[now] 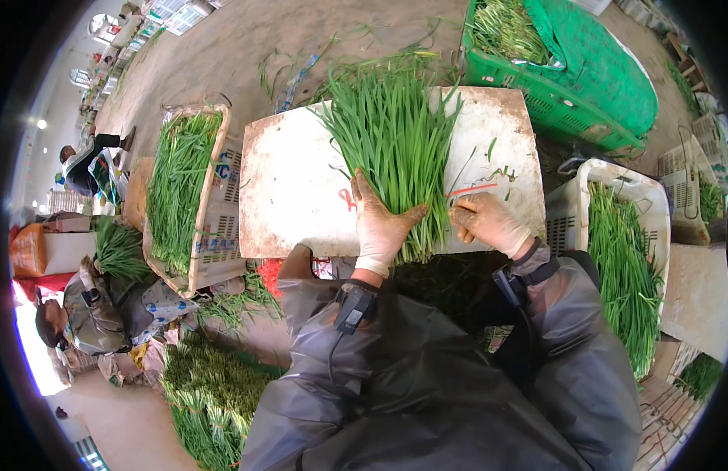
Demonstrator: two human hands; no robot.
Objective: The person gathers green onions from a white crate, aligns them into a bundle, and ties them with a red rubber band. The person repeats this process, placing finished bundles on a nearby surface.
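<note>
My left hand (383,221), in a pale, stained glove, lies across the lower stems of a bundle of green garlic chives (393,141). Its thumb reaches over the stems and its fingers hold the left side. The bundle rests on a white, rust-stained board (293,176), leaf tips pointing away from me, cut ends at the near edge. Just right of the stems, my gloved right hand (487,222) has its fingers curled together; whether anything is pinched inside is hidden. A red tie strip (473,189) lies just beyond it. Another red piece (346,199) shows left of the bundle.
Crates of chives stand on the left (184,188) and right (623,271). A green crate (552,100) with a green cover sits far right. Tied bundles (214,388) lie low left. One person (99,312) holds chives at left; another person (90,168) sits farther off.
</note>
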